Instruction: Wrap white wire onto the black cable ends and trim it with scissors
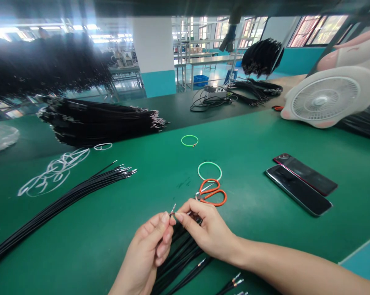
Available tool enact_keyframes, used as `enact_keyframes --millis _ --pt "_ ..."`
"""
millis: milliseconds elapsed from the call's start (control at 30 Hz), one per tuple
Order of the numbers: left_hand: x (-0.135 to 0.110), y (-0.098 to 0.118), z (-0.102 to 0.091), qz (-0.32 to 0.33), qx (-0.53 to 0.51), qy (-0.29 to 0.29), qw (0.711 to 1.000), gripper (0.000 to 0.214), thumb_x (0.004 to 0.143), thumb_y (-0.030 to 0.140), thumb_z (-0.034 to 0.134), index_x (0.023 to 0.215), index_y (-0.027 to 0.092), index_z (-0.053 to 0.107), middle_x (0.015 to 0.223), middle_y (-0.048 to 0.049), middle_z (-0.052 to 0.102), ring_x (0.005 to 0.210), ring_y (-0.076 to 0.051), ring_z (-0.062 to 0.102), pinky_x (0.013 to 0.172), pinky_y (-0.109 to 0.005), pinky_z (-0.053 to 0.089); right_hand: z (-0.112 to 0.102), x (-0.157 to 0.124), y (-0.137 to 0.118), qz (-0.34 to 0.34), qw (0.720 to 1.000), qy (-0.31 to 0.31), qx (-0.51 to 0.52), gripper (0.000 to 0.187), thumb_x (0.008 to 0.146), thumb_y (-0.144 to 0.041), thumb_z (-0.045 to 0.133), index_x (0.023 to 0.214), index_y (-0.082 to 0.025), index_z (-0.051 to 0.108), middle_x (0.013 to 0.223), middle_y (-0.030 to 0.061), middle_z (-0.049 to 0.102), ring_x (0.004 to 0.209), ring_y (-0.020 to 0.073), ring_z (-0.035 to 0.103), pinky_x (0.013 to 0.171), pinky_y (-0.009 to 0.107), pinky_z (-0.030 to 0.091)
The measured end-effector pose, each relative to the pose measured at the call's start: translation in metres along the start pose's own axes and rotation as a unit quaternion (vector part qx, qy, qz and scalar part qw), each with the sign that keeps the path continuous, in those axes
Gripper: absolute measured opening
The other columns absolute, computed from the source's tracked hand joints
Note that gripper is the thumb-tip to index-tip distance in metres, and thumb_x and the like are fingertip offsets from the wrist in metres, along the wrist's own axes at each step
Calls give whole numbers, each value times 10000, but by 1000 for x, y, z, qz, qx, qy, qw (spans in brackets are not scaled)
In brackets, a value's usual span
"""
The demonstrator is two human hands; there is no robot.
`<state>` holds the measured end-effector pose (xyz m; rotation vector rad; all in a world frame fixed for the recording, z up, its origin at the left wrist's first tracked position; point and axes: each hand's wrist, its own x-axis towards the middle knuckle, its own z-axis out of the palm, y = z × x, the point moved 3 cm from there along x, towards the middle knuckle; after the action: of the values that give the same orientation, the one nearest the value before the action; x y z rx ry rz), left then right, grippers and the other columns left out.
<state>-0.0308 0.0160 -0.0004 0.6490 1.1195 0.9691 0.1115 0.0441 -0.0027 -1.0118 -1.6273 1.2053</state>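
A black cable's silver metal end [173, 208] sticks up from the fingertips of my left hand [151, 246], whose thumb and forefinger are closed on it. Right beside that end, my right hand [206, 229] pinches thumb against forefinger; whatever is between those fingertips is too small to make out. Under both hands lies a bunch of black cables [185, 250], partly covered by them, with some metal-tipped ends [238, 281] near the bottom edge. Orange-handled scissors [214, 192] rest just beyond my right hand, their blades partly hidden. A pale green ring [198, 174] touches or lies beneath the handles.
Another bundle of black cables [89, 186] lies at left, near white loops [54, 172]. A thick cable pile [105, 123] sits behind. Two phones [298, 190] and a white fan [323, 100] are at right. A bright green ring [189, 136] lies farther back.
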Motion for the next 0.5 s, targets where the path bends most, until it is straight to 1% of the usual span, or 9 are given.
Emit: enact_keyframes --millis 67,133,233,300,333,400,500 --pt "1 2 -2 64 80 42 994 286 808 442 674 769 167 607 583 67 511 433 -16 359 383 -102 294 -1 0 1 27 1000 11 3 199 900 -314 556 792 -161 623 624 -19 547 553 109 466 524 227 361" --pt "2 3 -3 117 154 74 978 276 817 450 657 831 176 623 636 48 560 490 -40 441 431 -123 367 -1 -1 2 51 998 16 17 197 886 -311 563 770 -159 610 591 -34 510 521 99 434 494 219 333" --pt "4 1 -5 157 222 99 957 257 831 425 640 930 188 642 702 26 613 587 -80 539 518 -164 447 -1 -1 0 73 996 18 44 189 864 -289 563 731 -156 583 577 -43 480 514 91 412 482 212 313" --pt "5 -1 -7 185 260 111 941 235 845 400 623 954 196 658 789 4 654 677 -109 601 612 -202 494 1 -2 -2 83 995 17 57 192 852 -285 560 706 -159 561 567 -50 458 511 87 394 477 209 301" --pt "5 -1 -9 204 283 117 930 222 849 388 616 955 201 669 836 -6 669 726 -124 625 668 -225 508 2 -3 -2 86 994 16 62 195 847 -286 556 698 -161 550 565 -54 447 509 85 384 476 207 295" --pt "5 -2 -10 254 334 135 898 190 844 363 618 939 216 693 871 -12 688 787 -151 651 737 -256 513 3 -3 -3 89 993 15 74 199 838 -289 553 683 -166 528 559 -61 429 505 81 367 473 205 286" --pt "1 0 -8 321 397 164 844 135 825 323 634 888 240 719 829 -3 705 775 -166 668 726 -261 512 4 -5 -4 95 992 23 79 208 822 -293 557 661 -172 503 552 -65 418 501 78 358 473 205 281"
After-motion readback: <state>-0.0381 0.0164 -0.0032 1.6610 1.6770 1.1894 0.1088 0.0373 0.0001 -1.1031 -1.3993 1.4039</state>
